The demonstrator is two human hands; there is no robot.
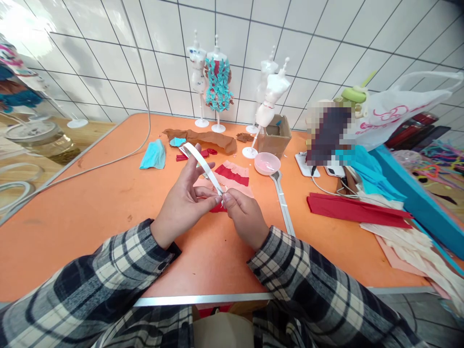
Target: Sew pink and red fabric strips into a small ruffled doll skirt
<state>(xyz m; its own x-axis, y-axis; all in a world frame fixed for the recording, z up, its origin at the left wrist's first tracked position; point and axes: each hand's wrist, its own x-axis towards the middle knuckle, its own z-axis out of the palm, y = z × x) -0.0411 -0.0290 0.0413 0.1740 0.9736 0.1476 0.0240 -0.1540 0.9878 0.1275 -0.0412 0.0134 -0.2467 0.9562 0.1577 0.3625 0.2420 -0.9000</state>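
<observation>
My left hand [181, 198] has its fingers around a narrow white band that looks like a roll of tape [205, 164], tilted and seen nearly edge-on. The left thumb and a finger pinch its lower end. Right against that thumb, my right hand [246, 212] is closed in a pinch at the same end, where a small white bit shows. What exactly lies between the right fingertips is hidden. Under and behind the hands are pink crepe paper [241, 189] and a dark red paper strip [234, 175] on the orange table [195, 261].
Dress-form stands [270, 96] line the tiled wall, one wearing turquoise ruffles [218, 84]. Nearby are a cardboard box [277, 137], a pink bowl [267, 164], a long grey tool [283, 203], brown paper [206, 140] and folded red paper [355, 210]. A cable [147, 96] crosses the left side.
</observation>
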